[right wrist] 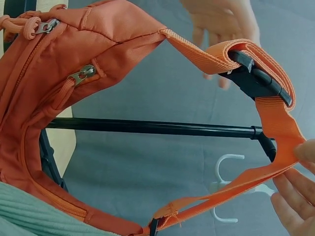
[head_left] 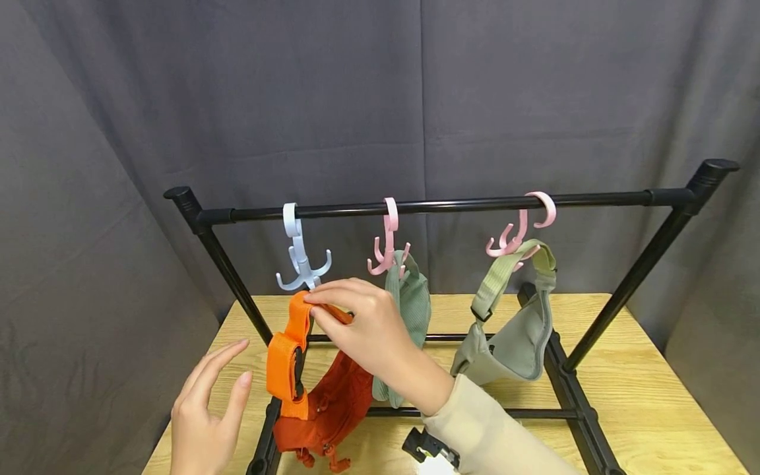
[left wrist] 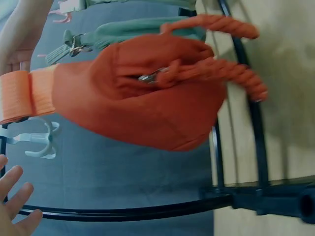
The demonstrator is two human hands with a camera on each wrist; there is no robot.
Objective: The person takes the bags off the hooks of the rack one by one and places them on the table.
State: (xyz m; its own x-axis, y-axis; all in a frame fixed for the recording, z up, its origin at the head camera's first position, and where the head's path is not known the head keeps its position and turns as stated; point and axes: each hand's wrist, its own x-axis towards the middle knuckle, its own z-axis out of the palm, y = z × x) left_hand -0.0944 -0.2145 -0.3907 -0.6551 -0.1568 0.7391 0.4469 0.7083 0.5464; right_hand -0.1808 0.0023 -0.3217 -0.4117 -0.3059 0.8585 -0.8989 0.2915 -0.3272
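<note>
My right hand (head_left: 365, 323) pinches the orange strap (right wrist: 278, 130) of a rust-orange waist bag (head_left: 332, 399), just below the light blue hook (head_left: 301, 254) at the rack's left. From that strap the bag hangs, its zip pulls (left wrist: 216, 73) trailing down. A black buckle (right wrist: 256, 78) sits on the folded webbing. To the left of the bag my left hand (head_left: 204, 409) is held apart from it, fingers spread and holding nothing. In the right wrist view, the blue hook (right wrist: 224, 187) shows behind the strap loop.
On the black rail (head_left: 451, 206) hang two pink hooks; the middle one (head_left: 388, 241) carries a green corduroy bag (head_left: 410, 303), the right one (head_left: 516, 231) a grey-green bag (head_left: 516, 343). The rack's feet stand on a wooden table (head_left: 641, 396), before a grey curtain (head_left: 534, 86).
</note>
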